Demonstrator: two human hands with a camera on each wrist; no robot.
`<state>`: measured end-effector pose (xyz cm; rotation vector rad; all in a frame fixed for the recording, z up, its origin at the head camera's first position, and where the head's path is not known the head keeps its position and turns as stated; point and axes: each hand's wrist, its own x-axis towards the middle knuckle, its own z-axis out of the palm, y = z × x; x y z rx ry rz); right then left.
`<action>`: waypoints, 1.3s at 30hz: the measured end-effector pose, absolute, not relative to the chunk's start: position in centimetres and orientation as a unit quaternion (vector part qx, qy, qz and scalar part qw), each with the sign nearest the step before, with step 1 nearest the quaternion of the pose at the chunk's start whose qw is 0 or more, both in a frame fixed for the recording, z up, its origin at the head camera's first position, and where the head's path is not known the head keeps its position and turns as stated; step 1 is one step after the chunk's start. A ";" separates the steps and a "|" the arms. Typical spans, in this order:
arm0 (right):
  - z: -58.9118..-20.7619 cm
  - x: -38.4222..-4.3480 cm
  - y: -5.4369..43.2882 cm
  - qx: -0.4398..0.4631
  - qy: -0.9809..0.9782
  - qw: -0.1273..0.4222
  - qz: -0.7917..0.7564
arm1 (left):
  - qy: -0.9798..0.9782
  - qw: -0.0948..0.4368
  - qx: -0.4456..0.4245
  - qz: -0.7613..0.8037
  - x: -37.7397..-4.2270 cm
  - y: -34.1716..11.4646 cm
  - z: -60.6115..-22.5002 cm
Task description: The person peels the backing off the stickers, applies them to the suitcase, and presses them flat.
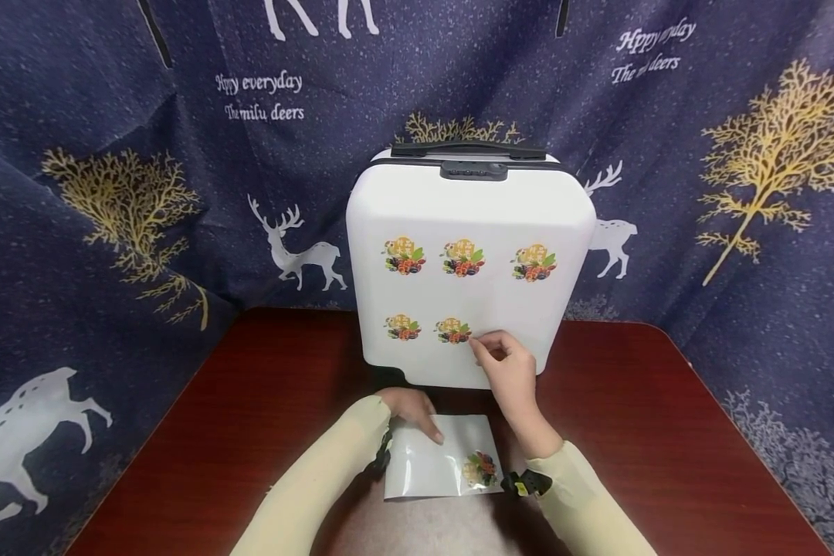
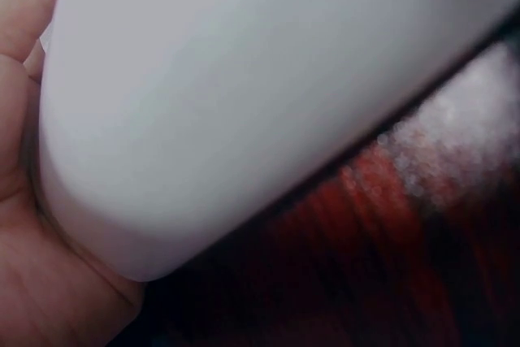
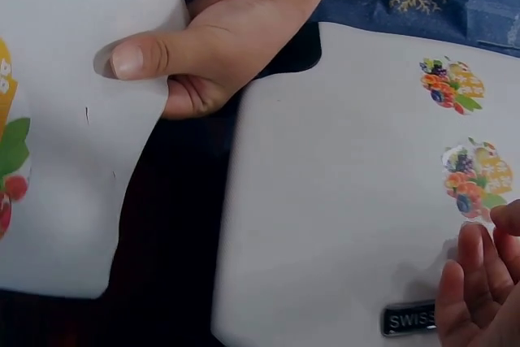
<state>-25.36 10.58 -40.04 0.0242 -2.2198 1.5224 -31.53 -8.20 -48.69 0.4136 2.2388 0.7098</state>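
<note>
A white suitcase [image 1: 469,205] stands upright on the table, with fruit-print stickers on its front. At the right edge of the lower middle sticker [image 1: 453,330], my right hand [image 1: 510,371] pinches with thumb and index finger; in the right wrist view that sticker [image 3: 475,176] lies against the suitcase, its edge at the fingertips. My left hand [image 1: 410,409] grips a white sticker sheet [image 1: 424,463] in front of the suitcase, thumb on top and the other fingers underneath. One fruit sticker [image 1: 481,469] is on the sheet's near right corner. The sheet [image 2: 244,103] fills much of the left wrist view.
The suitcase has a black top handle [image 1: 469,150] and a combination lock [image 1: 474,170]. Under it is a dark red wooden table [image 1: 278,417]. A blue cloth [image 1: 403,77] with deer and tree prints hangs behind and at both sides. A black SWISS badge [image 3: 406,318] marks the front.
</note>
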 end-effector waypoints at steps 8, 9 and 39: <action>-39.1 -24.3 11.4 0.029 -0.831 0.192 0.522 | 0.881 0.357 0.159 0.268 -31.7 -8.2 -48.9; -39.1 -24.2 11.5 0.033 -0.834 0.188 0.517 | 0.882 0.356 0.157 0.267 -31.7 -8.2 -49.0; -44.3 -20.5 15.2 0.055 -0.877 0.058 0.474 | 0.872 0.365 0.174 0.277 -31.4 -8.3 -48.5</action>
